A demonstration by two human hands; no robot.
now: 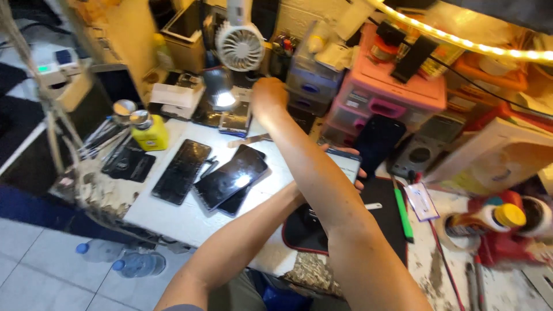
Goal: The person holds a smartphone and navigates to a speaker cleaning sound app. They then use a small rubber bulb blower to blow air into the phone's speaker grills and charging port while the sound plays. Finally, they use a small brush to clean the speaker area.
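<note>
My left hand (pixel 358 183) is mostly hidden under my right forearm; it holds a smartphone with a lit white screen (pixel 345 163) above a black work mat with a red edge (pixel 385 222). My right arm crosses over it and reaches to the back of the white bench. My right hand (pixel 268 95) is blurred, seen from the back, just right of a small phone (pixel 234 122) lying under a bright lamp spot. I cannot make out whether its fingers hold anything.
Several dark phones and screens (pixel 230 175) lie on the white bench top (pixel 173 216) beside a yellow bottle (pixel 149 134). Behind stand a white fan (pixel 240 47), pink drawers (pixel 387 92) and a leaning dark phone (pixel 377 141). A green tool (pixel 403 214) and a yellow-capped bottle (pixel 489 219) lie right.
</note>
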